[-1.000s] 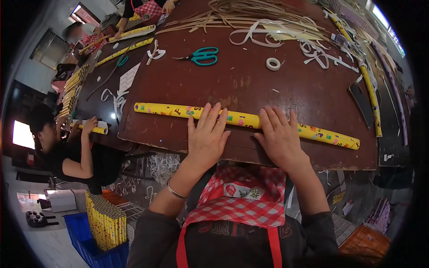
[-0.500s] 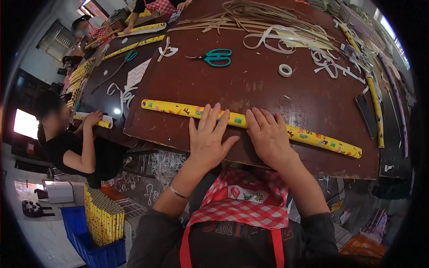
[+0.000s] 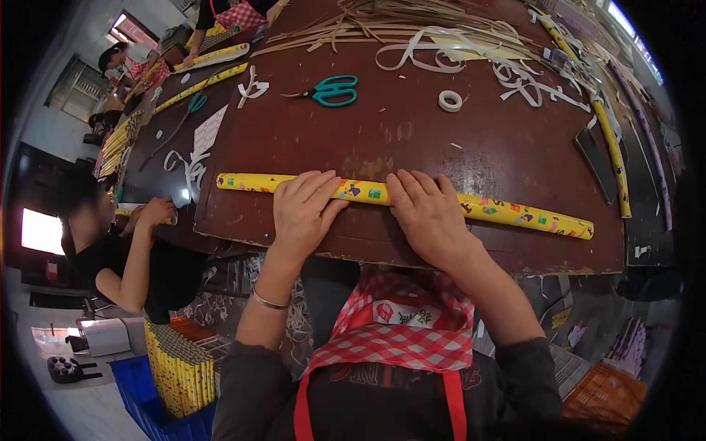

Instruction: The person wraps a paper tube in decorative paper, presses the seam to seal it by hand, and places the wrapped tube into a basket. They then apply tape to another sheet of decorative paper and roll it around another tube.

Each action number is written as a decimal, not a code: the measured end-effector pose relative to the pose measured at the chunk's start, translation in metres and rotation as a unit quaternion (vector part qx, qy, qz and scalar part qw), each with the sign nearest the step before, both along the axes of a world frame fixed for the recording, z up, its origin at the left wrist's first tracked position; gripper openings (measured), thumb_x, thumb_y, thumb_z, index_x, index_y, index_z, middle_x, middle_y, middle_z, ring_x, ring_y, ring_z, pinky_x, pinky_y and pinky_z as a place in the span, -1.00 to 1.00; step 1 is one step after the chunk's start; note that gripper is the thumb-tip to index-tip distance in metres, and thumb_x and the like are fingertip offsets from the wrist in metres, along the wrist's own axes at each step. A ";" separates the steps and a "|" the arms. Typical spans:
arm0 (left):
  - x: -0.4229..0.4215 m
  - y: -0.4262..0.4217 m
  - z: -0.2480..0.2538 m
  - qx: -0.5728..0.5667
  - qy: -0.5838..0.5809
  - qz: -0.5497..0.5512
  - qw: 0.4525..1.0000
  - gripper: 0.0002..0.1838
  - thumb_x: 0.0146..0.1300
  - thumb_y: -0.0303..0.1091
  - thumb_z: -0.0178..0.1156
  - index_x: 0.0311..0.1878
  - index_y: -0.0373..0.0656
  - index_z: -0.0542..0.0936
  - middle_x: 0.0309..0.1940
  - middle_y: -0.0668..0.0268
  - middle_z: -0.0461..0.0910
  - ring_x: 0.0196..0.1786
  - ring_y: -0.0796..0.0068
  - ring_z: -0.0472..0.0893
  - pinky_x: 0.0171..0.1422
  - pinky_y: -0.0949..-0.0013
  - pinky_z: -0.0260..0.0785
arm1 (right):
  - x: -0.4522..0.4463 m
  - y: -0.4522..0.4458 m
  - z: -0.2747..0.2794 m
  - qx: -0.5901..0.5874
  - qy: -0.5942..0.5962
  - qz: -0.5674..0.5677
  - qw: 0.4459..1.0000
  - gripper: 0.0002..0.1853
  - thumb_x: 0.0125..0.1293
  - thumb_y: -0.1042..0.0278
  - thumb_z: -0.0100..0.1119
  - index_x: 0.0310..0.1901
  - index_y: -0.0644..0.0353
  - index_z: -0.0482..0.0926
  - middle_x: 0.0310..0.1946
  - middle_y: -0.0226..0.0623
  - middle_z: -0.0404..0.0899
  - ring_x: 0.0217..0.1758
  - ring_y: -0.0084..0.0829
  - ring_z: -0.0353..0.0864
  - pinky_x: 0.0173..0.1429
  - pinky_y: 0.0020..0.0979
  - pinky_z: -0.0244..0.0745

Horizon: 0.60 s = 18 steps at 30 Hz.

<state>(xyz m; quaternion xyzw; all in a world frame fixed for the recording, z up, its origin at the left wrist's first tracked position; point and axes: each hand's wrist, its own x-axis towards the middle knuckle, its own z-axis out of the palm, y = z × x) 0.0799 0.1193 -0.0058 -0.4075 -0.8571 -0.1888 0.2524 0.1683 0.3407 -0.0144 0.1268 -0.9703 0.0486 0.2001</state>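
A long yellow patterned roll [image 3: 515,213] lies across the brown table near its front edge, its right end a little nearer to me. My left hand [image 3: 301,214] is curled over the roll left of its middle, with the fingers close together on top and the thumb on the near side. Right of the middle, my right hand [image 3: 432,220] is bent over the same roll, fingertips over its far side. Between the hands a short stretch of the yellow paper shows. Teal-handled scissors [image 3: 334,90] and a white tape ring [image 3: 450,101] lie beyond the roll.
Tan strips [image 3: 353,31] and white ribbons [image 3: 419,55] lie at the table's back. A dark phone-like slab [image 3: 597,165] rests at right. A co-worker [image 3: 140,257] sits at left; others work at the far left. Below stands a blue crate [image 3: 140,389] with upright yellow rolls [image 3: 180,367].
My left hand has slid left along the roll, and its spread fingers have come together and curled. My right hand's fingers have bent over the roll too. The roll has turned, showing different prints.
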 end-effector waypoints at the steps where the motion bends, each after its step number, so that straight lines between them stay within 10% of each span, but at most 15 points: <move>1: -0.002 -0.002 0.001 -0.004 0.001 -0.008 1.000 -0.63 0.05 -0.26 0.46 -0.05 -0.12 0.70 -0.03 0.35 0.70 0.08 0.30 0.61 0.15 0.21 0.34 | 0.000 0.000 0.000 -0.005 0.002 0.002 1.000 -0.53 0.36 0.26 0.14 0.25 0.26 0.44 0.19 -0.10 0.54 0.26 -0.14 0.51 0.29 0.07 0.38; 18: -0.010 -0.009 0.000 0.030 -0.002 -0.052 0.998 -0.69 -0.03 -0.33 0.51 -0.20 -0.15 0.68 -0.08 0.29 0.72 0.01 0.24 0.66 0.09 0.21 0.43 | 0.000 -0.001 0.002 -0.022 -0.004 0.006 1.000 -0.54 0.36 0.28 0.14 0.24 0.26 0.45 0.18 -0.09 0.54 0.26 -0.12 0.51 0.30 0.06 0.38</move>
